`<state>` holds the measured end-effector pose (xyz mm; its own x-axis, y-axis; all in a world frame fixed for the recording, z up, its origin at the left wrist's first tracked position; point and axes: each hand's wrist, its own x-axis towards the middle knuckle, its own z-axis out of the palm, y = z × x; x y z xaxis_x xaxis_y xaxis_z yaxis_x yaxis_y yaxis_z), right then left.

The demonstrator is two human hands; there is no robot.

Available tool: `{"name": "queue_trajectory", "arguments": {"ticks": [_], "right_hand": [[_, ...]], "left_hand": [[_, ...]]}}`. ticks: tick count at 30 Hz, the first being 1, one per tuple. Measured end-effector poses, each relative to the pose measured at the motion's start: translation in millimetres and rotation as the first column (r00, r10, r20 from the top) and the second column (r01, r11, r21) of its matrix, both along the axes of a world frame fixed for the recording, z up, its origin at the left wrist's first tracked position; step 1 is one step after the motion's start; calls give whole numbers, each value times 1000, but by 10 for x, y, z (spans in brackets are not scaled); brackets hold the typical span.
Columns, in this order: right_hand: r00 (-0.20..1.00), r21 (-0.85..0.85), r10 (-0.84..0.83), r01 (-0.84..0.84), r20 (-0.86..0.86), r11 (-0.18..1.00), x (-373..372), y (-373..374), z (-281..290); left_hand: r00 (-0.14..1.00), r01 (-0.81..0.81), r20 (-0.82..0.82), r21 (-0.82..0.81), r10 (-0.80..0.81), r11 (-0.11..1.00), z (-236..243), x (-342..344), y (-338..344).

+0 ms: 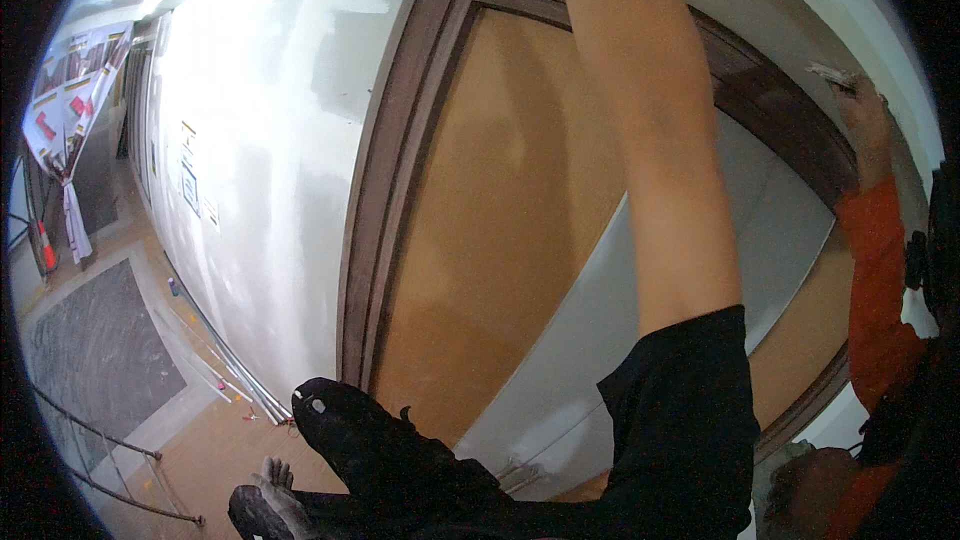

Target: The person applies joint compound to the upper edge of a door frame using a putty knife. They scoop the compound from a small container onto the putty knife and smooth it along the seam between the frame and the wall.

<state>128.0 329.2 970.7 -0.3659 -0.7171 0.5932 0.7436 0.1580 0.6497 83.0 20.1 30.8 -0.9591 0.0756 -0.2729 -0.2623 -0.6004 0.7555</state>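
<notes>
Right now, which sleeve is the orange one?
The co-worker's sleeve, at the far right of the picture. The other sleeve, on the bare raised arm in the middle, is black.

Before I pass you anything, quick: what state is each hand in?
Left: the grey-dusted hand looks open by the black cloth trousers; nothing seen held.
Right: out of view; cannot be told.

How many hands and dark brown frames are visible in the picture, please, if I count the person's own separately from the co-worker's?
Person's own left hand: 1
Co-worker's hand: 1
Dark brown frame: 1
Total: 3
</notes>
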Motion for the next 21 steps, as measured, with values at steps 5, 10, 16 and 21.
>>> {"name": "queue_trajectory", "arguments": {"ticks": [5,10,16,21], "right_hand": [[998,-118,44,-38,54,992,-468,207,208],[621,-871,754,-228,214,435,-1052,985,135],[-623,-538,73,604,-779,-588,-1141,958,-461],[-772,-518,-8,433,-635,-738,-1408,874,-439]], "left_hand": [[999,-32,-9,59,32,998,198,-15,21],[998,-55,-7,81,56,995,154,32,-12],[998,-53,29,21,53,998,36,-67,117],[997,-54,53,-58,57,997,172,-68,35]]}}
